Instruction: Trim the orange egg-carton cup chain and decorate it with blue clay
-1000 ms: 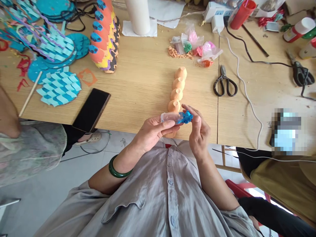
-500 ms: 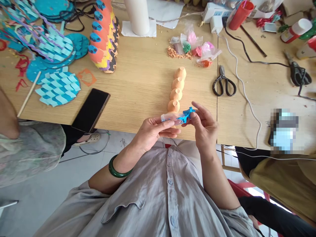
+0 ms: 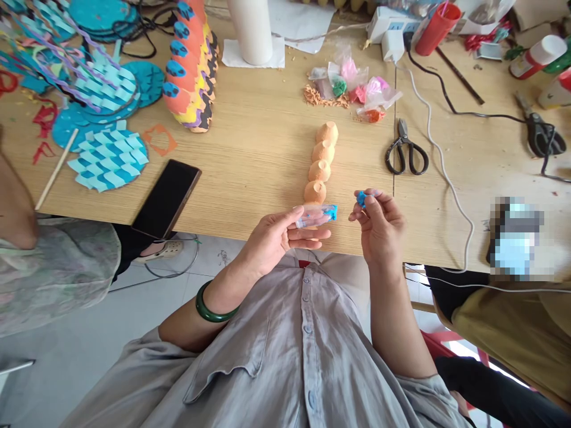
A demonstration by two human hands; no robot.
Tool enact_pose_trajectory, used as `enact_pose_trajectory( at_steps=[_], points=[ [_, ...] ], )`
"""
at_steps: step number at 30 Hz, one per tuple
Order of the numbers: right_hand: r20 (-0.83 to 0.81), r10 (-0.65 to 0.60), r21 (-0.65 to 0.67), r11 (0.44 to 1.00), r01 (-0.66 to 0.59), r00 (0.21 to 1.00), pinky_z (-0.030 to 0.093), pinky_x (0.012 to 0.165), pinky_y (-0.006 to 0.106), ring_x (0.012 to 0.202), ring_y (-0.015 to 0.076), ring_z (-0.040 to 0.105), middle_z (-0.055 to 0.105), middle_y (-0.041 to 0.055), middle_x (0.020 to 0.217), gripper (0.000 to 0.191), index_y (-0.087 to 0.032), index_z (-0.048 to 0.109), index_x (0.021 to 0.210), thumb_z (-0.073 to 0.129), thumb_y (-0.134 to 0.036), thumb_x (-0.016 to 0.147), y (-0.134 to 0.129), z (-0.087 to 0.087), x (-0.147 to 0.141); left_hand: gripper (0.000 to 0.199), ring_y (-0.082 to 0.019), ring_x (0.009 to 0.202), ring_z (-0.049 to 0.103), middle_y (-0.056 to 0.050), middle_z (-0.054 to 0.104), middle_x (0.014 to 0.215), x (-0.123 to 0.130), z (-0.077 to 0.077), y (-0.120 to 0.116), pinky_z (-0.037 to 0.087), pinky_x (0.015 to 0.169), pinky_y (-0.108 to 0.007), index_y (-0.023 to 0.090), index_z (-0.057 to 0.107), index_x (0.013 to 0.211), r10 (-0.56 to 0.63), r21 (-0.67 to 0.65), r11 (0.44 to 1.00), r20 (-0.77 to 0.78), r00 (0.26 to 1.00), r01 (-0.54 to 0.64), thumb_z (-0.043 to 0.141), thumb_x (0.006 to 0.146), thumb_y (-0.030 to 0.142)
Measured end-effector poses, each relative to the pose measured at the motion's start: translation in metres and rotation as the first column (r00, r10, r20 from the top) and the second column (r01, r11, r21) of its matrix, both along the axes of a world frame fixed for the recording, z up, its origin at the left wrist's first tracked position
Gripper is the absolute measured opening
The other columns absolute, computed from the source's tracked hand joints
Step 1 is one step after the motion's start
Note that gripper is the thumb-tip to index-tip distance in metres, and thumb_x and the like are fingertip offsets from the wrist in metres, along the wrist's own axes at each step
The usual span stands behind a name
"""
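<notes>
Between its thumb and fingers my left hand holds a small clear plastic bag, with bright blue clay at its right end. My right hand pinches a separate lump of blue clay at its fingertips, apart from the bag. Just beyond my hands, a row of orange bumpy egg-carton cups lies on the table, its near end partly behind the bag. Black-handled scissors lie to the right of the row.
Small bags of coloured clay lie beyond the cups. A black phone, a painted orange carton piece and blue paper-scaled discs are on the left. Cables cross the right side. People sit on both sides.
My right hand has pulled away to the right with a lump of blue clay, which has come apart from the blue in the bag. My left hand stays nearly in place.
</notes>
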State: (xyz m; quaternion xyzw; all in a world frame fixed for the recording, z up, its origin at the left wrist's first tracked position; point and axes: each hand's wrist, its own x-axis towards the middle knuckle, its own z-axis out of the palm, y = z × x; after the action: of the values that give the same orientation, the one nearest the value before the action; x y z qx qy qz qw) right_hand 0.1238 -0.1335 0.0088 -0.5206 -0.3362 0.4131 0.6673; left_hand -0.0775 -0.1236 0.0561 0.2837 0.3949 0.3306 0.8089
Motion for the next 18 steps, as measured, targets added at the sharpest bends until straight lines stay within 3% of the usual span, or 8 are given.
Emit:
enact_pose_trajectory(
  at_steps=[5,9,11,12,13,15,17,18],
  points=[
    [0.295,-0.007,0.136,0.99,-0.034,0.956,0.067,0.075,0.034,0.099,0.0179,0.074,0.075,0.0027,0.125,0.025,-0.032,0.071,0.121,0.067,-0.028,0.096,-0.02,0.025,-0.012,0.041,-0.027,0.096,0.08,-0.014,0.074,0.13,0.002,0.003,0.0,0.065,0.08,-0.033,0.017,0.078,0.117,0.018,0.0,1.0,-0.004,1.0,-0.018,0.065,0.094,0.048],
    [0.656,-0.129,0.293,0.951,-0.094,0.743,0.066,0.082,0.04,0.107,0.0212,0.071,0.078,0.0004,0.121,0.044,-0.038,0.069,0.131,0.067,-0.014,0.094,-0.03,0.042,-0.03,0.042,-0.022,0.074,0.08,-0.012,0.079,0.12,0.006,0.004,-0.001,0.065,0.07,-0.031,0.018,0.079,0.113,0.028,-0.006,1.0,-0.041,0.999,-0.028,0.068,0.09,0.052],
    [0.765,-0.144,0.333,0.923,-0.194,0.627,0.063,0.094,0.046,0.109,0.0225,0.07,0.08,-0.0008,0.117,0.047,-0.038,0.07,0.129,0.07,-0.01,0.091,-0.028,0.042,-0.036,0.042,-0.02,0.064,0.077,-0.009,0.082,0.101,0.007,0.003,-0.002,0.064,0.066,-0.032,0.017,0.079,0.103,0.038,0.005,0.999,-0.072,0.997,-0.038,0.071,0.087,0.055],
    [0.781,-0.127,0.328,0.916,-0.23,0.612,0.06,0.101,0.049,0.109,0.0228,0.07,0.081,-0.001,0.114,0.044,-0.038,0.072,0.125,0.071,-0.01,0.09,-0.026,0.04,-0.038,0.042,-0.019,0.058,0.075,-0.007,0.081,0.089,0.007,0.003,-0.002,0.064,0.064,-0.032,0.017,0.079,0.097,0.049,0.008,0.999,-0.092,0.995,-0.048,0.072,0.085,0.056],
    [0.767,-0.088,0.305,0.922,-0.239,0.636,0.057,0.108,0.052,0.11,0.0229,0.071,0.081,-0.0008,0.112,0.038,-0.036,0.074,0.121,0.07,-0.012,0.092,-0.024,0.037,-0.038,0.043,-0.018,0.052,0.072,-0.005,0.079,0.078,0.007,0.003,-0.002,0.064,0.064,-0.033,0.016,0.078,0.092,0.056,0.009,0.998,-0.111,0.992,-0.056,0.073,0.084,0.058],
    [0.644,-0.024,0.249,0.952,-0.179,0.765,0.054,0.112,0.055,0.11,0.0226,0.073,0.08,0.0006,0.112,0.028,-0.033,0.074,0.119,0.066,-0.018,0.097,-0.021,0.033,-0.037,0.048,-0.015,0.044,0.064,-0.003,0.075,0.067,0.006,0.003,-0.003,0.064,0.063,-0.035,0.016,0.078,0.09,0.062,0.007,0.998,-0.142,0.988,-0.061,0.073,0.083,0.063],
    [0.47,-0.073,0.226,0.973,-0.039,0.88,0.056,0.11,0.053,0.112,0.0222,0.073,0.078,0.003,0.118,0.027,-0.031,0.07,0.124,0.06,-0.023,0.101,-0.021,0.03,-0.032,0.054,-0.012,0.039,0.057,-0.005,0.076,0.069,0.006,0.005,-0.003,0.064,0.063,-0.036,0.016,0.079,0.092,0.057,0.016,0.998,-0.156,0.986,-0.055,0.071,0.082,0.068],
    [0.435,-0.098,0.213,0.977,0.003,0.895,0.056,0.109,0.052,0.116,0.0218,0.071,0.075,0.0034,0.123,0.029,-0.032,0.067,0.129,0.056,-0.024,0.103,-0.022,0.029,-0.029,0.055,-0.01,0.038,0.055,-0.006,0.078,0.073,0.006,0.006,-0.003,0.064,0.062,-0.036,0.016,0.08,0.094,0.055,0.025,0.998,-0.157,0.986,-0.052,0.07,0.082,0.069]
  ],
)
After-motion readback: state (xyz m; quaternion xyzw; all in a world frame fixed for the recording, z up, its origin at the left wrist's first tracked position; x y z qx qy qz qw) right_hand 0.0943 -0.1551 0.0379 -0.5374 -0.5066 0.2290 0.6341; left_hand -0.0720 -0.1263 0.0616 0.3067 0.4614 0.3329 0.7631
